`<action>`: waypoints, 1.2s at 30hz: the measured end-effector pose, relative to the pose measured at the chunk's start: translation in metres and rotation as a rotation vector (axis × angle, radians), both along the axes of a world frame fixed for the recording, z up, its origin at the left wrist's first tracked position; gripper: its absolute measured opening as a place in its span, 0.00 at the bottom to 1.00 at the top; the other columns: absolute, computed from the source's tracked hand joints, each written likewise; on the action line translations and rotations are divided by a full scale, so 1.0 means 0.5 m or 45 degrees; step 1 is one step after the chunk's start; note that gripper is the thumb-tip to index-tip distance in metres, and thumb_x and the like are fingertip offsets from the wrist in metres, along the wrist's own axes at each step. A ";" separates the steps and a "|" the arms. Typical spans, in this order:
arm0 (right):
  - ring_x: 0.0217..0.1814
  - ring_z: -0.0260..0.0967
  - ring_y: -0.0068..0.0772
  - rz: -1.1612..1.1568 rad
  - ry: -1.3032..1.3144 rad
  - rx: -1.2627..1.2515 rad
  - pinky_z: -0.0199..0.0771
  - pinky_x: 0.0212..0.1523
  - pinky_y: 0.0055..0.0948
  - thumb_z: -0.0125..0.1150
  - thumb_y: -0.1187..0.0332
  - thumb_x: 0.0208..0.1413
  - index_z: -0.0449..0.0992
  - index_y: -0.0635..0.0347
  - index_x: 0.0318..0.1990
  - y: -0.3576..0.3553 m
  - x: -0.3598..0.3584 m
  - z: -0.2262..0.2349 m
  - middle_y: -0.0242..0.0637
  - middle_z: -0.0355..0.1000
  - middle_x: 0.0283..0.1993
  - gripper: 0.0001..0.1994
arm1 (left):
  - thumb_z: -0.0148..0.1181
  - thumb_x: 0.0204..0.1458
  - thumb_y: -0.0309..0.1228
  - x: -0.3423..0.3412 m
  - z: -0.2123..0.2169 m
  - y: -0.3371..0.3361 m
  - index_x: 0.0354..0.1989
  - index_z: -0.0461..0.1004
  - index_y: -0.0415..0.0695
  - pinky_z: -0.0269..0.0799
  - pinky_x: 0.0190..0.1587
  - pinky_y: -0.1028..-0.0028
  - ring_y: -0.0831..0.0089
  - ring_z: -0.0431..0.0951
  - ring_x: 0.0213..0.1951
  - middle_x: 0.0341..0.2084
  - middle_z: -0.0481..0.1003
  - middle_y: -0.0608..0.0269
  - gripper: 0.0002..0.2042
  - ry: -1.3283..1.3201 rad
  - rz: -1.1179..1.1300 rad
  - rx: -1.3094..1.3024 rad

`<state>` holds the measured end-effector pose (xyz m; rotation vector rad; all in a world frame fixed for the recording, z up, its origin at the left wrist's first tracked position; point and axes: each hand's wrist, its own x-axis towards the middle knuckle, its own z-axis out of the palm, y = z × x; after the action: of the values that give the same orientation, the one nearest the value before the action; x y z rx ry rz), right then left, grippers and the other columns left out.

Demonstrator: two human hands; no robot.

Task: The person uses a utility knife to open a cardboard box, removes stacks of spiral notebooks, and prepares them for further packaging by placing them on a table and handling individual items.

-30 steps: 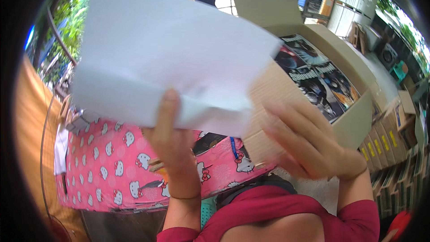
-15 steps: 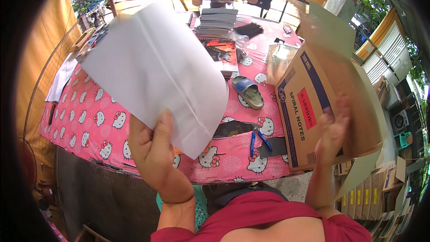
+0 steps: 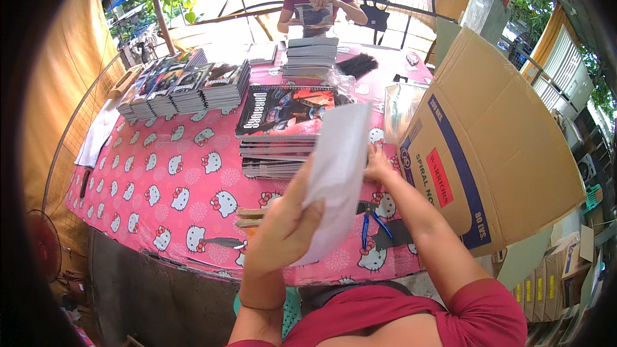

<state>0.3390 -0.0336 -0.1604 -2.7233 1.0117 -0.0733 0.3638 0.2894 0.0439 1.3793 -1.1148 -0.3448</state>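
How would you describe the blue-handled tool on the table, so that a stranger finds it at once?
Start at the big cardboard box on the right of the pink table. Just left of its lower corner, under the right forearm, lie small pliers. Their blue handles set them apart from the notebook stacks nearby.

Big brown cardboard box (image 3: 495, 148) tilts at the desk's right edge. Blue stripe, red label (image 3: 439, 177) on its side.

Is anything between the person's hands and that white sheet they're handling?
Nothing visible. The left hand grips the white sheet directly at its lower edge, and the right hand touches its far side. The cardboard box stands beside them, to the right.
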 end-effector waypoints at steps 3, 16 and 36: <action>0.59 0.54 0.51 0.108 -0.286 0.639 0.53 0.58 0.49 0.66 0.41 0.31 0.41 0.43 0.65 -0.038 0.008 0.035 0.52 0.56 0.58 0.53 | 0.42 0.48 0.18 0.006 -0.013 -0.075 0.63 0.45 0.39 0.61 0.50 0.73 0.62 0.69 0.50 0.47 0.67 0.40 0.30 -0.097 -0.017 -0.033; 0.55 0.61 0.44 0.133 -1.254 0.502 0.71 0.45 0.37 0.74 0.56 0.29 0.50 0.59 0.61 -0.097 -0.017 0.545 0.53 0.60 0.53 0.50 | 0.45 0.40 0.16 0.059 -0.270 -0.428 0.58 0.49 0.43 0.65 0.44 0.57 0.45 0.72 0.42 0.38 0.71 0.40 0.32 -0.074 0.256 0.657; 0.54 0.62 0.55 -0.295 -0.745 0.442 0.62 0.53 0.41 0.70 0.50 0.28 0.49 0.54 0.62 -0.031 -0.042 0.120 0.62 0.61 0.52 0.50 | 0.41 0.51 0.55 0.012 -0.477 -0.485 0.65 0.43 0.51 0.23 0.53 0.32 0.44 0.26 0.64 0.65 0.33 0.52 0.35 -0.653 0.216 1.241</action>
<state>0.3180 -0.0491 -0.1002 -2.0706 1.0281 -0.6294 0.3700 0.0471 -0.1947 2.5125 -1.2826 -0.4484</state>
